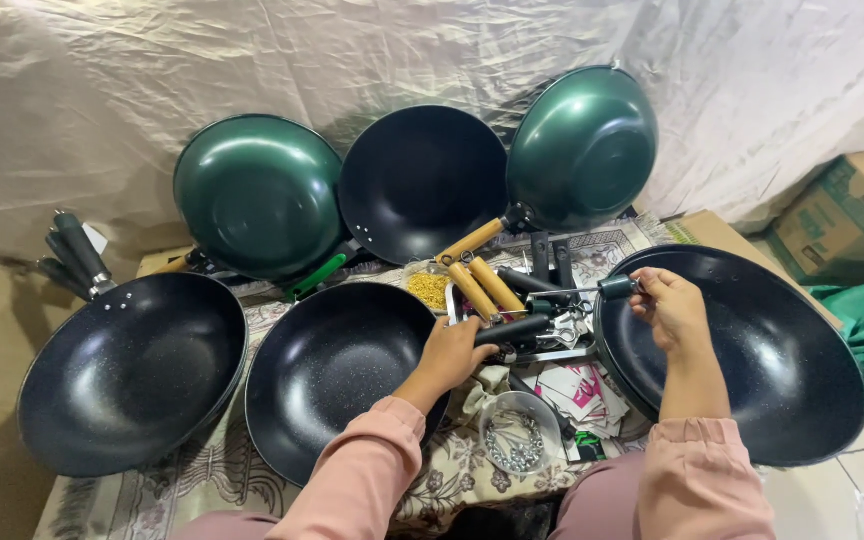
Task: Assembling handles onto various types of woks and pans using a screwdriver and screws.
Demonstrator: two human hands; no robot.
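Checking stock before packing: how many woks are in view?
6. Three lean on the cloth backdrop: a green wok, a black wok and another green wok. Three black ones lie in front: left, middle, right. More may be stacked unseen.

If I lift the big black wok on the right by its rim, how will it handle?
The black wok looks wide and metal, so probably stiff and fairly heavy. Its rounded bowl overhangs the table edge, so it may rock or tip. The glossy coating could be slippery.
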